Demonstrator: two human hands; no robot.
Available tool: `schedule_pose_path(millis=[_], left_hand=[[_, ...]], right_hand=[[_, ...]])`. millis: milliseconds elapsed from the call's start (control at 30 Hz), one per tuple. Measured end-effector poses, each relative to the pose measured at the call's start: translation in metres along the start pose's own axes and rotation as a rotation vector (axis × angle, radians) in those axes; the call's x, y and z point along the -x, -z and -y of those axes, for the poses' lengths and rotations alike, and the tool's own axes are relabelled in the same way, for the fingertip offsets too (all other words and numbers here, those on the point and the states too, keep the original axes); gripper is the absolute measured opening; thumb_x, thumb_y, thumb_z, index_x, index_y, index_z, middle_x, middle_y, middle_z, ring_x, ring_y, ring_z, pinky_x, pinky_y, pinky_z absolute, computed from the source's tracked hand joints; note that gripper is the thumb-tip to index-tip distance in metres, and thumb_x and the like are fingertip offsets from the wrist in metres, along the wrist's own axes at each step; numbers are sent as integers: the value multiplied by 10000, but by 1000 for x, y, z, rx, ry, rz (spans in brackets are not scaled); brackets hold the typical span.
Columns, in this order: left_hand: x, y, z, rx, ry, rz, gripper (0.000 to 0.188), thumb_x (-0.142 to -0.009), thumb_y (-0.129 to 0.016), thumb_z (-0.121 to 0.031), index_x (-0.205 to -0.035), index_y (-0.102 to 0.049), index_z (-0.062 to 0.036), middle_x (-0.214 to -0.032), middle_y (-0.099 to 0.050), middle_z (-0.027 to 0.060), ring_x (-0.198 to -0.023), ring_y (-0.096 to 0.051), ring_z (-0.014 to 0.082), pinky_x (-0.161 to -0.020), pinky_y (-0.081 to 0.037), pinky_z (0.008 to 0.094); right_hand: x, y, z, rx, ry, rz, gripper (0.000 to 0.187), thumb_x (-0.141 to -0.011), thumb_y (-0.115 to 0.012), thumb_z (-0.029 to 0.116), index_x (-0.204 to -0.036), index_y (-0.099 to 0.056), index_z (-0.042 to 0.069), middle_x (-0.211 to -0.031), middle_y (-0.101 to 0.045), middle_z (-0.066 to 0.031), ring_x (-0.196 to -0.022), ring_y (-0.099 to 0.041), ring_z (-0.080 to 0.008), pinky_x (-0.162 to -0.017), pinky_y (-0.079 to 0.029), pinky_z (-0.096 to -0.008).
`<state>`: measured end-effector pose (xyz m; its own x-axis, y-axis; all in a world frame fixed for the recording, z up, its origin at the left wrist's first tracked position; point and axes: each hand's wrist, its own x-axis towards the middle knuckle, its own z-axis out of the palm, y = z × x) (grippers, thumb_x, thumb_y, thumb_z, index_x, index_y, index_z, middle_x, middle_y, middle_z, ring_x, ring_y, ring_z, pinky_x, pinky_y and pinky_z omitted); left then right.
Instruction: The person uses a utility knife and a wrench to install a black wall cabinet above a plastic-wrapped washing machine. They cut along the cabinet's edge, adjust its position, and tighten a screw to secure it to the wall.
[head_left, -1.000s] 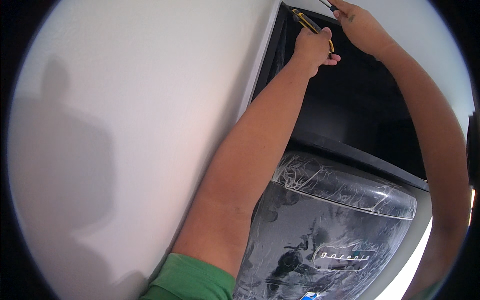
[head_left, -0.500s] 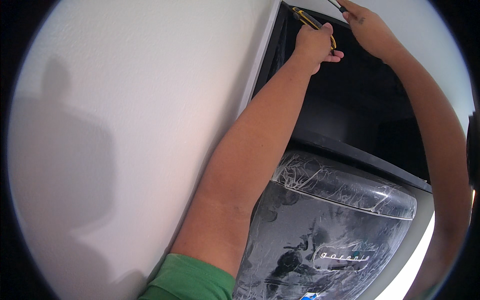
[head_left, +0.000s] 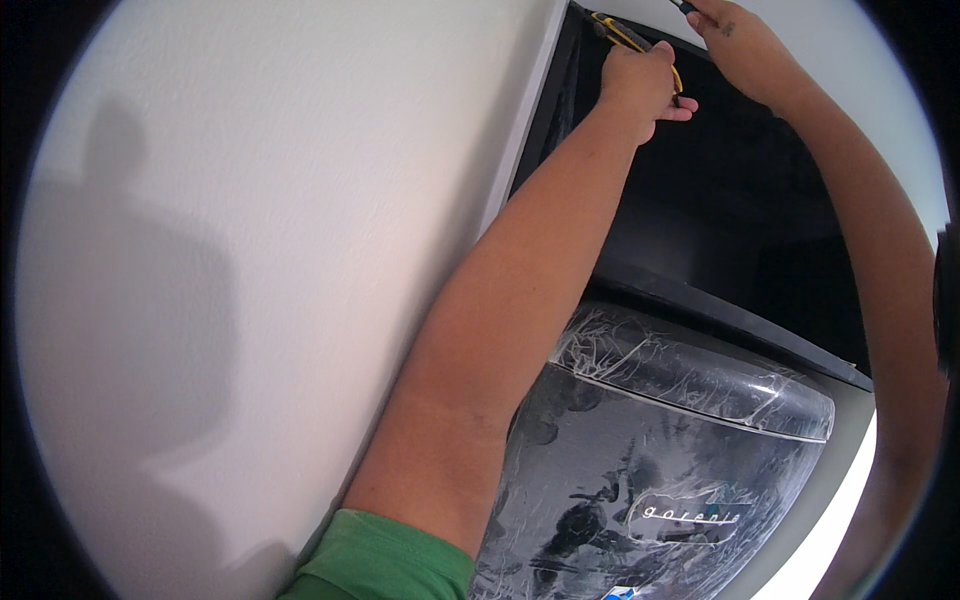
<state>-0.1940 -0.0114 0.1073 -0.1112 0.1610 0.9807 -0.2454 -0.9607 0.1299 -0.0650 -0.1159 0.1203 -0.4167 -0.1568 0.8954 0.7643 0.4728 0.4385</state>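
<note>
My left hand (head_left: 640, 85) reaches up to the top left corner of a dark cabinet opening (head_left: 730, 200), its fingers closed round a yellow and black utility knife (head_left: 622, 33). The knife slants up and left toward that corner. At the upper edge of the picture my right hand (head_left: 738, 45) grips a slim dark-handled tool (head_left: 684, 7). Most of this tool lies outside the view, so I cannot tell its kind. The right hand is close to the top frame of the opening.
A white wall (head_left: 270, 230) with my shadow on it runs along the left. Below the opening, past a dark ledge (head_left: 740, 315), stands a rounded dark refrigerator (head_left: 670, 450) with whitish smears and wrinkled clear film. A light panel (head_left: 852, 420) flanks it on the right.
Both hands and the scene sit slightly farther right in the picture. Less of the tool in my right hand shows. Both grips stay the same.
</note>
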Motion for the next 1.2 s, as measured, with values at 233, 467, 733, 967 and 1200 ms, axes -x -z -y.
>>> schedule_pose_path(millis=[233, 467, 733, 967, 1200], left_hand=[[-2, -3, 0, 4, 34, -17, 485, -1039, -494, -255, -1331, -374, 113, -1145, -524, 292, -790, -720, 353, -716, -645, 417], [1, 0, -4, -17, 54, -8, 508, -1038, -498, -255, -1363, -339, 102, -1192, -514, 292, -790, -718, 354, -738, -638, 440], [-1, -1, -2, -8, 49, -4, 487, -1043, -483, -256, -1358, -343, 89, -1188, -513, 289, -778, -715, 346, -710, -640, 431], [-2, 0, -6, -35, 30, 8, 470, -1047, -476, -248, -1353, -364, 91, -1172, -524, 275, -748, -710, 342, -665, -640, 418], [-5, -1, -1, -23, 44, 25, 463, -1052, -467, -252, -1354, -385, 89, -1179, -536, 272, -728, -709, 340, -634, -637, 413]], right_hand=[[-3, -1, 0, 27, -6, -28, 404, -1022, -439, 159, -1381, -523, -7, -1252, -640, -249, -1167, -604, -394, -1024, -459, -436], [5, 9, 14, -15, -50, 47, 395, -1021, -442, 162, -1375, -537, 15, -1237, -650, -239, -1137, -620, -375, -1003, -467, -429], [-6, 0, 6, 14, -14, 52, 396, -1016, -447, 161, -1371, -540, 14, -1251, -646, -234, -1151, -614, -378, -1013, -466, -433], [-8, -10, 9, 48, 10, 95, 401, -1017, -444, 159, -1376, -532, 5, -1256, -645, -235, -1164, -610, -389, -1027, -464, -438], [-11, -21, 2, 20, 58, -23, 384, -1021, -432, 147, -1359, -536, -4, -1198, -654, -259, -1097, -631, -400, -962, -496, -455]])
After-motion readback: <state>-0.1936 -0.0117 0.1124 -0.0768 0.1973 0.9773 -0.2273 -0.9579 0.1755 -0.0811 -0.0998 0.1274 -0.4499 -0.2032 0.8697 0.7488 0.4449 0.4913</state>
